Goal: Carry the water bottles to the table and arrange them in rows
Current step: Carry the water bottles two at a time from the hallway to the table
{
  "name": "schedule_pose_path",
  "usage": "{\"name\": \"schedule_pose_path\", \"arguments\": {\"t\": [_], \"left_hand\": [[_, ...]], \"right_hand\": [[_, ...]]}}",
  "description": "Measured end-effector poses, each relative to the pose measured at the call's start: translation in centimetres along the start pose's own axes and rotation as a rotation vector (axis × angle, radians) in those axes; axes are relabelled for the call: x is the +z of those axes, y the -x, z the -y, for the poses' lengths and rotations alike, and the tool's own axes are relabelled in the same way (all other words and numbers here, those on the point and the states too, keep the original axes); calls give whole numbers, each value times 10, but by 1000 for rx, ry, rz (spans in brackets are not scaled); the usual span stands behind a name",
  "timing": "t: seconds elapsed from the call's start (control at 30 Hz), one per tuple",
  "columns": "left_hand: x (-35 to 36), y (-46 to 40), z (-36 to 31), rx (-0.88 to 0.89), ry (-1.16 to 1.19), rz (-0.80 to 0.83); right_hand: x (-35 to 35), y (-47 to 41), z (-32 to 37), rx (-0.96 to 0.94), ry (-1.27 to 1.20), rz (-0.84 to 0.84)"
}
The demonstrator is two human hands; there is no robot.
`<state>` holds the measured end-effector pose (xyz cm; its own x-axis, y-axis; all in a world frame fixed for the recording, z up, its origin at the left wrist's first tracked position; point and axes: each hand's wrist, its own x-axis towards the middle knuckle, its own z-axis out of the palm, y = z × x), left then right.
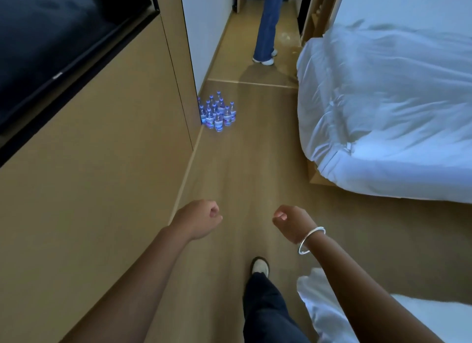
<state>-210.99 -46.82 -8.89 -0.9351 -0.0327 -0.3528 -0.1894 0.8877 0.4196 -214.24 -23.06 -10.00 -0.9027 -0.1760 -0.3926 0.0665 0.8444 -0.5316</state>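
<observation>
Walking toward the water bottles (217, 112) is the step in hand, as I judge it: they stand upright in a tight cluster on the wooden floor (242, 168), up against the corner of the wall panel (127, 138), well ahead of both hands. No table is in view, so none has been carried yet.

The left hand (198, 218) and the right hand (290, 221) are held out in front at about the same height, apart from each other — each with fingers curled in loosely and holding nothing. A silver bangle (310, 240) sits on the right wrist. One foot in a pale shoe (260, 266) is forward on the floor.

To do this well, the approach should stay on the strip of floor between the wall panel and the bed (383, 112), whose white cover hangs close on the right. The bottles stand so close together that a careless reach into the middle could topple several, so taking the outer ones first — by the body rather than the cap — looks safer. Another person's legs (268, 23) stand in the corridor beyond, well clear of the cluster but worth minding.
</observation>
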Motion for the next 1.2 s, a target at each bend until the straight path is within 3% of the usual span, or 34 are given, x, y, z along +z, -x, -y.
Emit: {"name": "schedule_pose_path", "arguments": {"t": [0.37,0.8,1.2], "left_hand": [[-60,-202,-41,-122,85,-34],[-139,-426,-12,-159,100,-52],[-227,-623,9,-118,102,46]], "right_hand": [[-106,-218,16,-25,75,65],[-153,-439,85,-1,74,104],[-188,-612,158,55,91,188]]}}
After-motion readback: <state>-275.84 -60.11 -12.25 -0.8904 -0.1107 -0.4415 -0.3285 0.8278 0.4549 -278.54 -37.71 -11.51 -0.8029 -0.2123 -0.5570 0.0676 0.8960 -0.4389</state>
